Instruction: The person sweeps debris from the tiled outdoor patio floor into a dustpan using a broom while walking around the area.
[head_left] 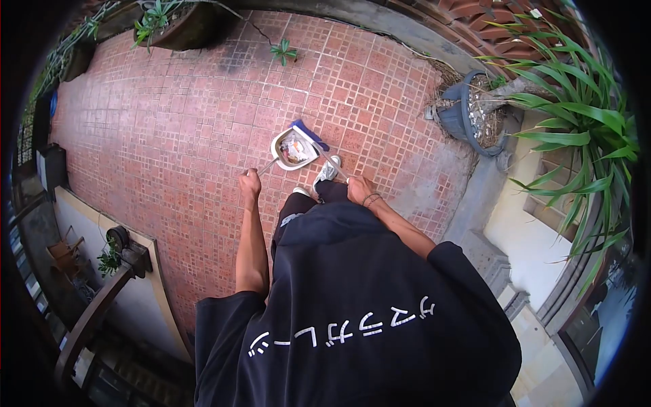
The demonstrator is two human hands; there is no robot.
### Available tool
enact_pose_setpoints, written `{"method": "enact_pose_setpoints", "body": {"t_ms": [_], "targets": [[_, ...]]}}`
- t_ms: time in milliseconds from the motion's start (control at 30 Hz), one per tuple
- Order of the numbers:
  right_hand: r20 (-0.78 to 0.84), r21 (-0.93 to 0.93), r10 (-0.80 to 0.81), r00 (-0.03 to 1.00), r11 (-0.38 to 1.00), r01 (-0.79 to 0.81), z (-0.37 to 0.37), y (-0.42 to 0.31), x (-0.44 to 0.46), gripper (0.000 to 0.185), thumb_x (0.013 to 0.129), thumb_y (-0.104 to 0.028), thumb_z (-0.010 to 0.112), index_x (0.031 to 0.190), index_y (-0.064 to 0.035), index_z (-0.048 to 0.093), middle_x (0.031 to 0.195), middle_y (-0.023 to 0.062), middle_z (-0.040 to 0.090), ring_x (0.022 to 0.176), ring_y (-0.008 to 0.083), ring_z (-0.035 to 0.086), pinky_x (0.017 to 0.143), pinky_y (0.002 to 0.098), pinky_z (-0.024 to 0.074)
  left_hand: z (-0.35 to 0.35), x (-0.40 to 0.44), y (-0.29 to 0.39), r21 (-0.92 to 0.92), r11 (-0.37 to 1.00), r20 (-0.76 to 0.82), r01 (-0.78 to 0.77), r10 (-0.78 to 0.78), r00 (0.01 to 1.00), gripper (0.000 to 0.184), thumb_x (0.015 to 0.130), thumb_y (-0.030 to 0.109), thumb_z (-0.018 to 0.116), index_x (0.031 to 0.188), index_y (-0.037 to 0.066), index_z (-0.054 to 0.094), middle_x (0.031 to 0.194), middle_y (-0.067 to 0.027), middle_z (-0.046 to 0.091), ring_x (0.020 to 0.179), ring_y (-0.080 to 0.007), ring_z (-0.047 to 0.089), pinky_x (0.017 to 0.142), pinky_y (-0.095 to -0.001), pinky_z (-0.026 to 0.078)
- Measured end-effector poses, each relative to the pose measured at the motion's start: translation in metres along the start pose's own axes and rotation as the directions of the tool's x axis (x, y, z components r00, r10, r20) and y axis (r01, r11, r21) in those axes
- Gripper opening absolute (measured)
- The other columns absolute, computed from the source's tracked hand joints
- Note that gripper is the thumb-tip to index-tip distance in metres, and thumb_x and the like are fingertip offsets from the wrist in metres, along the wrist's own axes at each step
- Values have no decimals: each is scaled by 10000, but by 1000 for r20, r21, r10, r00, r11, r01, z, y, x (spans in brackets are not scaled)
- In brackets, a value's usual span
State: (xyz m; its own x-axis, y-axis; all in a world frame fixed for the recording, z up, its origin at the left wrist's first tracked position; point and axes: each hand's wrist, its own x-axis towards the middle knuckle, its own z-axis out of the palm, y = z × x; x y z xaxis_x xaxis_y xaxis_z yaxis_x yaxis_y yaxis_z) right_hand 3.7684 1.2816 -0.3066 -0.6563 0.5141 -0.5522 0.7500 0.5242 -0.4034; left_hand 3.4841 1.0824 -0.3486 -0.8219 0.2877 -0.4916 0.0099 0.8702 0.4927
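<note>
My left hand is closed around the handle of a white dustpan, which rests on the red tiled floor ahead of my feet. Leaves and bits of litter lie inside the pan. My right hand, with bands at its wrist, grips the pale stick of a broom. The broom's blue-purple head sits against the open far side of the dustpan. Just behind the broom stick is one of my light shoes.
A grey plant pot with long-leaved foliage stands at the right by the wall. Another planter is at the top left, with a small sprig near it. A low wall runs along the left.
</note>
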Motion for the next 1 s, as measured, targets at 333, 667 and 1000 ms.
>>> {"method": "enact_pose_setpoints", "body": {"t_ms": [333,667,1000], "targets": [[-37,102,158,987,983,-153,-33,24,-56,204,739,-195,549,797,-15,626,738,239,586,735,388,579,679,434,472,14,13,-38,96,979,-20,-179,182,983,412,786,321,416,891,-27,608,962,-312,528,815,-444,537,720,-448,436],[-26,216,356,934,914,-343,-41,21,-132,256,736,-233,602,917,-56,639,840,215,598,817,374,567,728,415,458,-45,8,-42,-163,978,502,-127,194,843,476,762,331,434,865,-121,540,748,-260,558,558,-312,602,451,-344,497],[-126,119,524,842,851,-512,-27,15,-180,280,732,-286,617,908,-70,649,885,202,602,907,368,536,806,410,424,-126,1,-133,-508,724,470,467,-222,855,401,823,275,343,964,-63,506,871,-234,534,623,-293,603,567,-316,530]]}}
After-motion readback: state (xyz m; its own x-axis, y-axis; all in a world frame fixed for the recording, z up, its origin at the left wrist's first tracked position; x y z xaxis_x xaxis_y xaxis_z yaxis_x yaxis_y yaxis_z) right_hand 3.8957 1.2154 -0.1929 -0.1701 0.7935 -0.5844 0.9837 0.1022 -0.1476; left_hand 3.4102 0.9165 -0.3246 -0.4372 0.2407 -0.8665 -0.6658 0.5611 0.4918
